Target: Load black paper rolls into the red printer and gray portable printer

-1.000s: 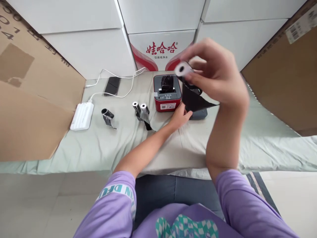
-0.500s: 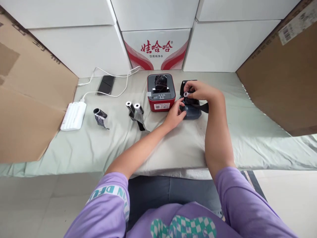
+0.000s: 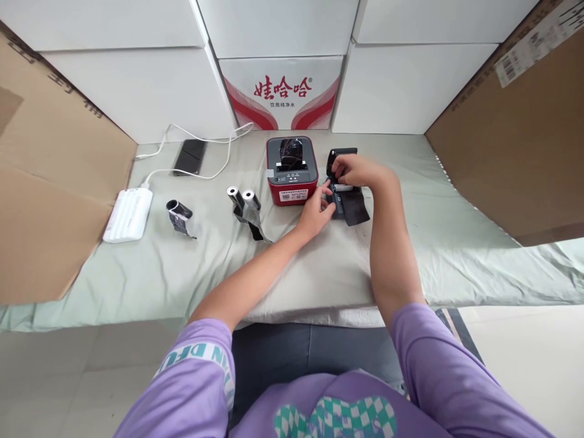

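A small dark label printer (image 3: 338,213) sits on the cloth with its lid (image 3: 343,152) raised. My left hand (image 3: 316,210) grips its left side, index finger and thumb against the body. Inside the open compartment, the fingers of my right hand (image 3: 354,170) are curled down and bent together; what they hold, if anything, is hidden. A white strip (image 3: 344,188) shows just below them. From the compartment a black film (image 3: 356,208) hangs forward over the printer's front. Left of it stands a red and black printer (image 3: 292,176), close to my left hand.
Two joined ribbon rolls (image 3: 246,213) and a loose black roll (image 3: 180,216) lie to the left. Farther left are a phone (image 3: 190,157), a white power bank (image 3: 128,215) and its cable (image 3: 201,175). Cardboard (image 3: 497,140) flanks both sides; white boxes (image 3: 283,91) line the back.
My right hand has lowered the small roll with the white core into the compartment, where it is mostly covered. The black film now drapes over the printer's front instead of reaching right.
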Available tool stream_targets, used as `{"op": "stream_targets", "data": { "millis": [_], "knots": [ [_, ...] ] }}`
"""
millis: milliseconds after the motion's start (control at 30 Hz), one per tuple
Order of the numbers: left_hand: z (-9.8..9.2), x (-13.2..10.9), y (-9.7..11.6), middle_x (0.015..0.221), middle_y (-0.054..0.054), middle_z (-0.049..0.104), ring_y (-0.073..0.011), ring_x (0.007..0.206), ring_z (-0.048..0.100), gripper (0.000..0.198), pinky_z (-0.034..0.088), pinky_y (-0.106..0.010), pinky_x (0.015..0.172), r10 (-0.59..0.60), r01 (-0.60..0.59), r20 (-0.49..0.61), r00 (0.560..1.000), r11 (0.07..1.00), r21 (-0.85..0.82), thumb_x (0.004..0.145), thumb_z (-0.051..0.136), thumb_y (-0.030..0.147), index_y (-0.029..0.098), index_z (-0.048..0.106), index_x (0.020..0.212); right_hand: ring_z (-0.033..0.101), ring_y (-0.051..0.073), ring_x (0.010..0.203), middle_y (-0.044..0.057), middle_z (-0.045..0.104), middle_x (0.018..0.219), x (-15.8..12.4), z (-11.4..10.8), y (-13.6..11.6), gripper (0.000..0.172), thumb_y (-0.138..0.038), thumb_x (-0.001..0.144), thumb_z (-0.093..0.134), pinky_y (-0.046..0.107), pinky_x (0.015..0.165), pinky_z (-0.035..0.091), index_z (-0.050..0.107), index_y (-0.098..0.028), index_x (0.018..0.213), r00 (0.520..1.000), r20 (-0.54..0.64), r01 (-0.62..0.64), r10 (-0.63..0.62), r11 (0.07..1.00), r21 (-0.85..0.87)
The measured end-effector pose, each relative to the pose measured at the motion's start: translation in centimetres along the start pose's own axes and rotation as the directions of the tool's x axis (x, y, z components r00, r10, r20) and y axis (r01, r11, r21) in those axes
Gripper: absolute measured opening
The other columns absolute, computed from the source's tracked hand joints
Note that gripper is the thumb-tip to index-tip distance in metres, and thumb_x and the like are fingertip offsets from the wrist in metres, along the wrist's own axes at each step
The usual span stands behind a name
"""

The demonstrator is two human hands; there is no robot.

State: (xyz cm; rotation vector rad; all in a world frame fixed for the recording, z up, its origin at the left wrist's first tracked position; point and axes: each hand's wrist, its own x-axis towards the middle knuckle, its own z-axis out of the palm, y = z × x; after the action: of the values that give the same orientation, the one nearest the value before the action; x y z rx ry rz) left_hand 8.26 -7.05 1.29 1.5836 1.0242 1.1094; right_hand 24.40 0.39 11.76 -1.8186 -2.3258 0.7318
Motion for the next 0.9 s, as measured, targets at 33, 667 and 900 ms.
{"op": "stream_targets", "data": {
  "millis": [33, 667, 900],
  "knots": [
    [0.0, 0.0, 0.0, 0.161, -0.010, 0.051, -0.0079, 0.073, 0.059, 0.023, 0.051, -0.028, 0.072, 0.005, -0.005, 0.002, 1.000, 1.000, 0.000, 0.086, 0.056, 0.009, 0.022, 0.053, 0.105, 0.068, 0.019, 0.095, 0.010, 0.076, 0.112, -0.2, -0.3, 0.1, 0.029, -0.013, 0.084, 0.065, 0.028, 0.081, 0.052, 0.067, -0.018, 0.112, 0.998, -0.068, 0.015, -0.013, 0.999, 0.032],
    [0.1, -0.8, -0.1, 0.141, -0.010, 0.061, -0.0082, 0.068, 0.055, 0.022, 0.054, -0.029, 0.078, 0.275, -0.262, -0.052, 0.960, 0.949, 0.175, 0.084, 0.056, 0.009, 0.022, 0.052, 0.101, 0.072, 0.030, 0.097, 0.011, 0.076, 0.106, -0.2, -1.0, 2.6, 0.042, -0.038, 0.078, 0.083, 0.048, 0.092, 0.059, 0.074, -0.019, 0.115, 0.972, -0.202, -0.086, 0.116, 0.985, 0.150],
    [0.0, -0.5, -0.2, 0.153, -0.010, 0.057, -0.0096, 0.072, 0.062, 0.033, 0.059, -0.033, 0.086, 0.211, -0.203, -0.007, 0.977, 0.950, 0.238, 0.085, 0.054, 0.008, 0.021, 0.061, 0.115, 0.074, 0.032, 0.097, 0.014, 0.074, 0.119, -0.7, -1.4, 3.5, 0.061, -0.036, 0.070, 0.093, 0.052, 0.085, 0.065, 0.070, -0.024, 0.126, 0.963, 0.055, -0.269, 0.264, 0.923, 0.275]
  ]
}}
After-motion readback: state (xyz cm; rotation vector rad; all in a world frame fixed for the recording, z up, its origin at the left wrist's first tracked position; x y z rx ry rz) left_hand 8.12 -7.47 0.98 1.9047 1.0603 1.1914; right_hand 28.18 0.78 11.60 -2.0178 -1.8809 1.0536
